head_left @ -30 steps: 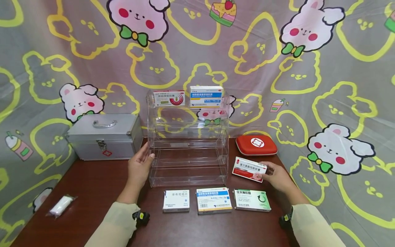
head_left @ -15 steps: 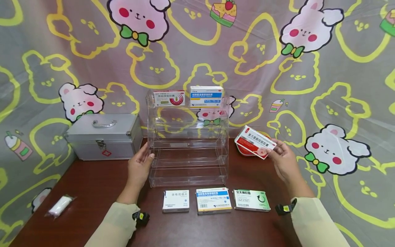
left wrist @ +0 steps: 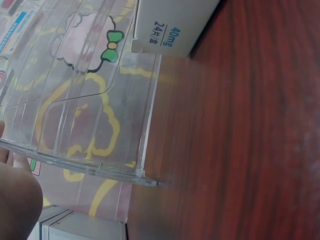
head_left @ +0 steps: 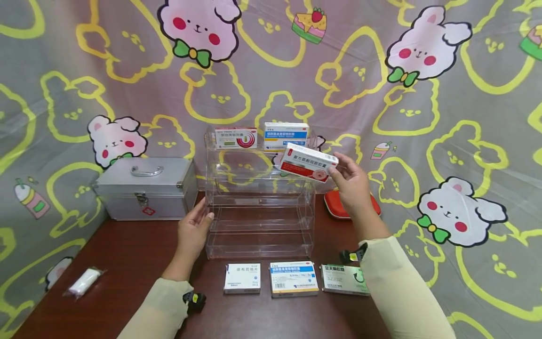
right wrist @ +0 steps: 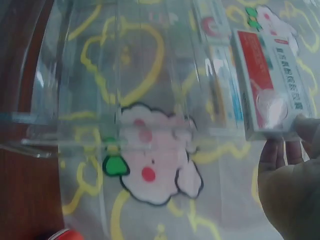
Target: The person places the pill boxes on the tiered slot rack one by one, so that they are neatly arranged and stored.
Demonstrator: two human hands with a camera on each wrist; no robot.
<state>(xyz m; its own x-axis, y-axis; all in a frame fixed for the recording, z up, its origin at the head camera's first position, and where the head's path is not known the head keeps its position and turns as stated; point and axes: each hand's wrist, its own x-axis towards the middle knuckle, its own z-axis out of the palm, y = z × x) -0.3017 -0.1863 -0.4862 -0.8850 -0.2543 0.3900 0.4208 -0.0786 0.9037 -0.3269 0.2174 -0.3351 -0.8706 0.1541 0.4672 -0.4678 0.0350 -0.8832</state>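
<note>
The red-and-white medicine box (head_left: 308,162) is hanging in the air at the upper right corner of the clear acrylic rack (head_left: 259,207), just below the rack's top shelf and in front of it, tilted with its left end a little higher. You are pinching it by its right end with your right hand (head_left: 352,184): thumb and fingers (right wrist: 280,155) are curling round the short edge, and the printed face is turning toward you. In the right wrist view the box is sitting just beside the rack's transparent wall, but you cannot tell whether it is touching.

Your left hand (head_left: 192,232) is resting with straight, relaxed fingers against the rack's lower left edge, flat on the side panel and holding nothing.

On the top shelf two boxes are standing side by side: a white box with a red swirl (head_left: 235,138) on the left and a blue-and-white box (head_left: 286,135) on the right. On the worktop (head_left: 123,263) in front of the rack three more boxes are lying in a row: a white one (head_left: 242,278), a blue-and-yellow one (head_left: 294,278), and a green-and-white one (head_left: 342,279) partly behind your right sleeve. A silver metal case (head_left: 143,188) is standing left of the rack, a red first-aid pouch (head_left: 334,205) is lying behind your right wrist, and a small wrapped white roll (head_left: 83,281) is lying near the worktop's left edge.
</note>
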